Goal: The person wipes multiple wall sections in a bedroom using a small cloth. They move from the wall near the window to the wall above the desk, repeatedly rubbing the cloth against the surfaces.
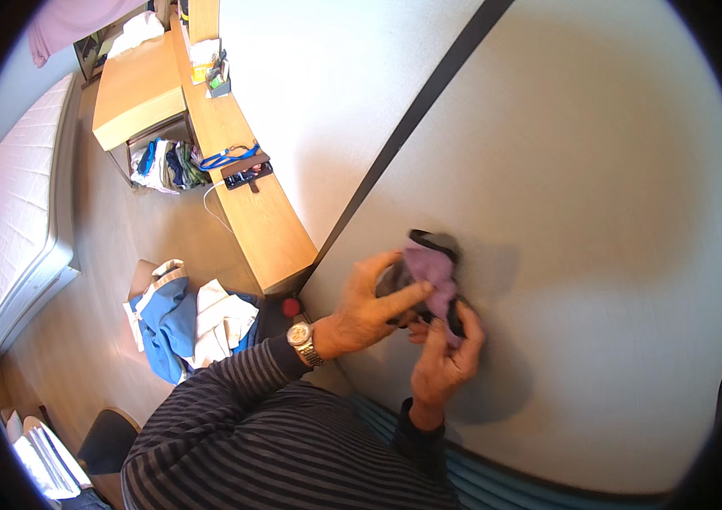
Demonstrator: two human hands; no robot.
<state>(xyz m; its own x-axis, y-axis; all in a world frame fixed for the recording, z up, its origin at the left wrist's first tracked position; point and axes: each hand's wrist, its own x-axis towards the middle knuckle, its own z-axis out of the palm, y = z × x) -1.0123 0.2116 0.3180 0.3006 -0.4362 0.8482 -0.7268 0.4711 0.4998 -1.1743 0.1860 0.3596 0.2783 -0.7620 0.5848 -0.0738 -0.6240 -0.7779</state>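
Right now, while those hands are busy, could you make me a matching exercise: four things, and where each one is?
1. Wristwatch
2. Smartphone
3. Purple-and-black garment
4. Mattress

A. Far left of the view
B. Between left hand and right hand
C. On the left wrist
D. On the wooden ledge

Pairs: 1-C, 2-D, 3-B, 4-A

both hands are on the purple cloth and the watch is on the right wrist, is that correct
Not quite: the head view shows the watch on the left wrist, not the right. The left hand and right hand are indeed both on the purple cloth.
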